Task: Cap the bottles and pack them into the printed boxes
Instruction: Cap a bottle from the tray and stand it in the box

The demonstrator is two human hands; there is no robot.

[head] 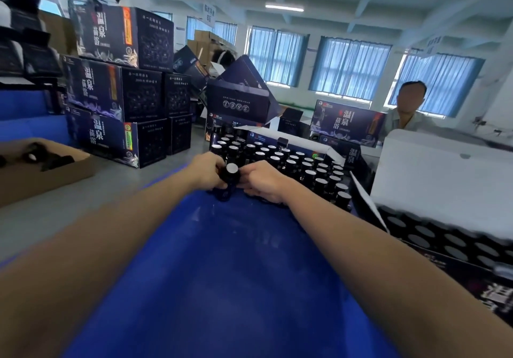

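A dark blue bottle [225, 192] with a black, silver-topped cap [232, 171] stands tilted on the blue table cover [222, 260]. My left hand [205, 171] grips it from the left, fingers curled round the cap and neck. From the right, my right hand [263, 181] holds it with curled fingers. Just behind stands an open printed box [319, 146] filled with several capped bottles [288, 162].
Stacked printed boxes [116, 85] rise at the left. A cardboard tray [47, 174] of black caps lies on the grey table at far left. Another open box of bottles [449, 241] sits at right under a white flap. A person [408, 110] sits behind.
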